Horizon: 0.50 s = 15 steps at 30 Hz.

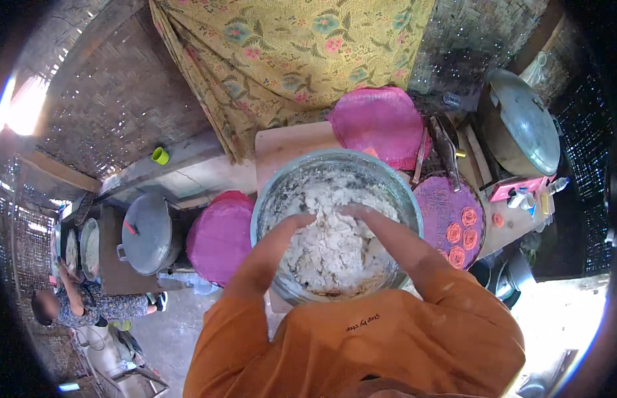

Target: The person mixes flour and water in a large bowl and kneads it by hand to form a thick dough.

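Observation:
A wide metal basin (338, 153) stands right in front of my body. Crumbly white dough (336, 255), floury and lumpy, fills its bottom, and flour sticks to its inner wall. My left hand (302, 219) reaches into the dough from the left. Close by on the right, my right hand (356, 211) presses into the same mass. The fingers of both hands are sunk in the dough and hidden, so I cannot make out how they are bent.
Pink round trays (221, 237) flank the basin. Coral-coloured coiled pieces (469, 237) lie on a purple round tray (431, 205) at right. Large lidded pots (148, 232) stand left and far right (524, 123). A person (89, 302) works at far left.

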Each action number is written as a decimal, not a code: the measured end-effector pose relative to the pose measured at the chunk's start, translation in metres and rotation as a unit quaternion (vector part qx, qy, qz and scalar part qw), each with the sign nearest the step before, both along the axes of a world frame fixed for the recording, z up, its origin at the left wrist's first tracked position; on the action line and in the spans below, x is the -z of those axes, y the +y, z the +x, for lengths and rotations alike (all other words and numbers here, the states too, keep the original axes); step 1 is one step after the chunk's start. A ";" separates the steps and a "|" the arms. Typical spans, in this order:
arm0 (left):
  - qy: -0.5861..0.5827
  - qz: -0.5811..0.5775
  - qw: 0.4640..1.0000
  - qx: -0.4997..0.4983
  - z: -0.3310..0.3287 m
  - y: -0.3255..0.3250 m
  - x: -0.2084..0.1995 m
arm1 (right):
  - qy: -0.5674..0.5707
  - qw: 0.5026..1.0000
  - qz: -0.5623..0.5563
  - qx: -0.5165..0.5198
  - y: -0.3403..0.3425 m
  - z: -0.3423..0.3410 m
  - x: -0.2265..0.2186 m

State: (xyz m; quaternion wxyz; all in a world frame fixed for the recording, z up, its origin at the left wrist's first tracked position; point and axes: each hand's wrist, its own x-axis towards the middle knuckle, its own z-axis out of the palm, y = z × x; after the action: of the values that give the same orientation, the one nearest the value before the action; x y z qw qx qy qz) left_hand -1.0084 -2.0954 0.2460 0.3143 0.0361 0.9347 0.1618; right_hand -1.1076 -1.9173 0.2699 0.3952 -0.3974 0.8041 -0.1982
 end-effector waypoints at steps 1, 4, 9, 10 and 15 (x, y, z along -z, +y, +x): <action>-0.014 0.006 1.000 0.020 0.014 0.004 -0.016 | -0.001 1.000 0.006 -0.012 0.008 0.011 -0.001; -0.055 0.032 0.996 0.068 0.059 0.021 -0.064 | 0.007 0.999 0.023 -0.042 0.053 0.038 -0.024; -0.117 0.084 0.989 0.032 0.114 0.081 -0.085 | 0.044 0.990 0.077 -0.107 0.128 0.070 -0.069; -0.276 0.342 0.892 -0.106 0.121 0.093 -0.063 | 0.057 0.987 0.083 -0.122 0.135 0.071 -0.074; -0.436 0.746 0.144 -0.483 0.113 0.133 -0.009 | 0.141 0.977 0.086 -0.134 0.123 0.067 -0.056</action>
State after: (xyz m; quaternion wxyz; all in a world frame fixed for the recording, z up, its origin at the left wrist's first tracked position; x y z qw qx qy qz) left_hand -0.8950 -1.9621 0.2551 0.3479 -0.2821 -0.1058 0.8878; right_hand -1.0405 -1.7940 0.3255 0.3333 -0.4897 0.8055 -0.0152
